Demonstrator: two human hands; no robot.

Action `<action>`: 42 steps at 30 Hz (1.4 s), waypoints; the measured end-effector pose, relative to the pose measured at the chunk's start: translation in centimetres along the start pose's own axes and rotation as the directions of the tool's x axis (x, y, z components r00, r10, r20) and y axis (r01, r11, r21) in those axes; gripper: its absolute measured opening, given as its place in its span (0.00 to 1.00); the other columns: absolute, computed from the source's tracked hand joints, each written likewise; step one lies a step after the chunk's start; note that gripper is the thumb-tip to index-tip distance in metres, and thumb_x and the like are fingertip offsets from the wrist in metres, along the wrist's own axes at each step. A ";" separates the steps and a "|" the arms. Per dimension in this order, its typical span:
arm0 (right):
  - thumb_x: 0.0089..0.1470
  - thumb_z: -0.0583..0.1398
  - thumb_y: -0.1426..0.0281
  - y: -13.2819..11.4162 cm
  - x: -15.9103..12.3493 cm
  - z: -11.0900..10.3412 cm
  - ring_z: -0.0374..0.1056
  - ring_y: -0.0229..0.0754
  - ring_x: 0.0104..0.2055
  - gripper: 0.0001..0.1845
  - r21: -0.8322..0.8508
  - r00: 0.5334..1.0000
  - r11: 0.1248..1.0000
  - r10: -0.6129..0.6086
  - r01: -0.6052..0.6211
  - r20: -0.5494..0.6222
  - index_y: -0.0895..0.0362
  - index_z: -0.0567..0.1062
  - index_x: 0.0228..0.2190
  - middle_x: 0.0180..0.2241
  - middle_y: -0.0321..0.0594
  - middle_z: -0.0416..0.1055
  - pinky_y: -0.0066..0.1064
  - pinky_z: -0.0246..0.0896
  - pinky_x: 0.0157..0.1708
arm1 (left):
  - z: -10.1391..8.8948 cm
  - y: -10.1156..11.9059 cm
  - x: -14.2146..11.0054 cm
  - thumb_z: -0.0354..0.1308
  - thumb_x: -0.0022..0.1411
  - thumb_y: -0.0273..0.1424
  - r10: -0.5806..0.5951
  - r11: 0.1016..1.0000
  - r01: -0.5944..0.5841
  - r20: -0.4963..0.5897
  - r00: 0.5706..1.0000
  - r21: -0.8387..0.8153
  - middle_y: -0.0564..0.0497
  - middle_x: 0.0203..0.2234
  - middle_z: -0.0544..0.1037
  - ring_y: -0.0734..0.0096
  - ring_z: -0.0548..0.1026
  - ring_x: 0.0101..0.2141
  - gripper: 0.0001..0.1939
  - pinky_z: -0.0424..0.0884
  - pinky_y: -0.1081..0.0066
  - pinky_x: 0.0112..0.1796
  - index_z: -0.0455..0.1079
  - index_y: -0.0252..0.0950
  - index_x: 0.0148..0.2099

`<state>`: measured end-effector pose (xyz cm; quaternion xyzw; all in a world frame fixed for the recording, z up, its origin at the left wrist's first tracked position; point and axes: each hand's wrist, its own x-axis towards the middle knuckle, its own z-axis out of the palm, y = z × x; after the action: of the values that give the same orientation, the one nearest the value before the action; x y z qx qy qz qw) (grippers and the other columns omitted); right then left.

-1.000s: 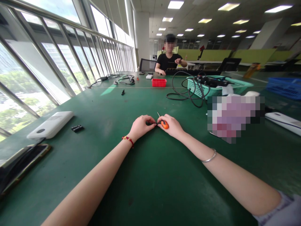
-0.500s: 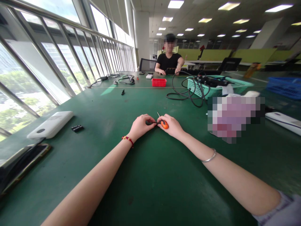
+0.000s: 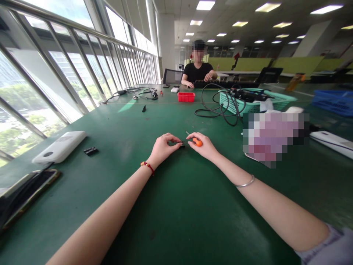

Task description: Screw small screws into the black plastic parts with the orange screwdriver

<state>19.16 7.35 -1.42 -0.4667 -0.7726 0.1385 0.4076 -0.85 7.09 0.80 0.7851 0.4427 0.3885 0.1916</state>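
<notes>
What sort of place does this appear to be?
Probably an open-plan office used for light assembly: green partitions, ceiling lights, and a long table with cables and a screwdriver.

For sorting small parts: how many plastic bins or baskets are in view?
3: a red plastic bin towards the far end of the green table, a turquoise mesh plastic basket right of the bin, and a blue plastic basket at the right edge. Others may be hidden.

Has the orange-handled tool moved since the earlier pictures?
Yes, the orange-handled tool has shifted slightly right against the red tray, away from the left hand.
</notes>
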 end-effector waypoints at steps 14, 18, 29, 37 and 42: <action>0.48 0.58 0.73 0.4 -0.1 -0.1 0.67 0.41 0.37 0.06 0.036 1.000 0.999 -0.016 0.016 -0.023 0.54 0.72 0.31 0.34 0.38 0.70 0.33 0.61 0.42 | 0.3 -0.4 -1.2 0.61 0.55 0.38 0.019 0.979 -0.031 0.062 0.998 0.204 0.50 0.38 0.76 0.63 0.72 0.40 0.09 0.66 0.60 0.48 0.79 0.41 0.34; 0.47 0.58 0.74 0.4 -0.1 -0.1 0.68 0.41 0.37 0.07 0.031 1.000 0.999 -0.021 0.021 -0.017 0.53 0.72 0.31 0.33 0.38 0.70 0.33 0.61 0.42 | 0.4 -0.5 -1.2 0.62 0.54 0.39 0.004 0.975 -0.023 0.087 0.996 0.223 0.50 0.38 0.77 0.62 0.72 0.41 0.09 0.66 0.60 0.48 0.80 0.42 0.34; 0.48 0.57 0.72 0.7 0.0 -1.3 0.68 0.42 0.36 0.07 -0.021 0.996 1.000 -0.013 0.011 -0.088 0.53 0.73 0.32 0.34 0.38 0.71 0.33 0.61 0.41 | 0.2 -0.8 -1.4 0.63 0.52 0.39 -0.035 0.985 0.016 0.108 0.994 0.171 0.49 0.39 0.78 0.61 0.73 0.41 0.11 0.66 0.59 0.50 0.79 0.40 0.36; 0.48 0.57 0.71 2.2 -0.1 -2.4 0.69 0.43 0.37 0.06 -0.081 0.986 0.995 0.048 -0.061 -0.157 0.53 0.74 0.30 0.34 0.39 0.73 0.34 0.62 0.40 | -0.7 -0.6 -1.3 0.62 0.52 0.37 -0.040 0.991 0.019 0.152 0.988 0.133 0.48 0.40 0.78 0.61 0.74 0.42 0.10 0.66 0.59 0.52 0.79 0.39 0.36; 0.48 0.57 0.71 2.0 -0.2 -2.1 0.69 0.42 0.36 0.07 -0.108 0.988 0.991 0.059 -0.075 -0.144 0.52 0.74 0.30 0.33 0.37 0.73 0.33 0.63 0.38 | -2.3 -1.2 -1.3 0.62 0.53 0.38 -0.021 0.997 0.004 0.225 0.974 0.073 0.47 0.41 0.78 0.63 0.75 0.42 0.11 0.68 0.62 0.52 0.79 0.39 0.37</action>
<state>22.03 7.89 -1.37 -0.5234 -0.7323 0.0750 0.4291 -3.67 6.50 0.87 0.8277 0.4368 0.2794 0.2146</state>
